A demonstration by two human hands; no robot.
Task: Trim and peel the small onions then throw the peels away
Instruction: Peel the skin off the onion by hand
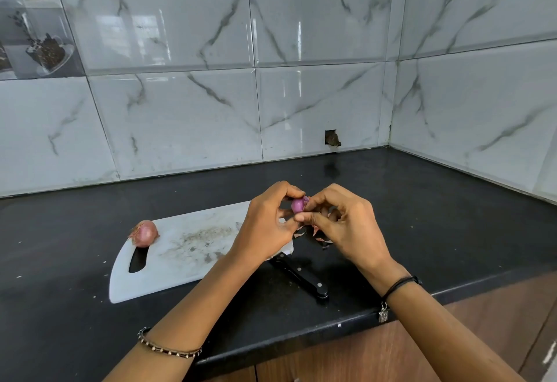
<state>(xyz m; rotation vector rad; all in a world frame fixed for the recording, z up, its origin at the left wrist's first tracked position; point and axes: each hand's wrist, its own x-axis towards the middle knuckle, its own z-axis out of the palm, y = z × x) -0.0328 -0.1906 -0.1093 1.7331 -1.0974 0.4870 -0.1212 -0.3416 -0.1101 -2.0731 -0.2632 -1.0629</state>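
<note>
Both hands meet above the black counter (pixel 452 216), just past the right end of a white plastic cutting board (pixel 180 273). Between them is a small peeled onion (pixel 299 204), glossy purple, lifted clear of the surface. The left hand (pixel 268 222) pinches it from the left with curled thumb and fingertips. The right hand (pixel 346 225) pinches its right side with thumb and forefinger, perhaps on a last flap of skin, though the fingers hide that spot. Thin brownish-pink peels (pixel 320 238) lie on the counter under the right hand's fingers, partly covered by them.

A second onion (pixel 144 233), with its dry reddish skin on, sits on the far left corner of the board, just beyond the board's dark handle slot (pixel 138 260). The board's middle is smeared with greyish marks.

A kitchen knife lies near the board's right end; its black riveted handle (pixel 304 279) points toward the near counter edge, and the blade is mostly hidden beneath the left hand and wrist.

The left wrist wears a beaded bracelet (pixel 168 348); the right wrist wears a black thread (pixel 401 284) with a small metal charm (pixel 383 316).

Grey-veined marble tiles (pixel 180 116) cover both walls of the corner, with a small broken hole (pixel 332 138) low on the far wall. Picture tiles (pixel 45 50) at far left show what looks like bowls of dark spices. Wood-grain cabinet fronts (pixel 452 351) run below the counter.
</note>
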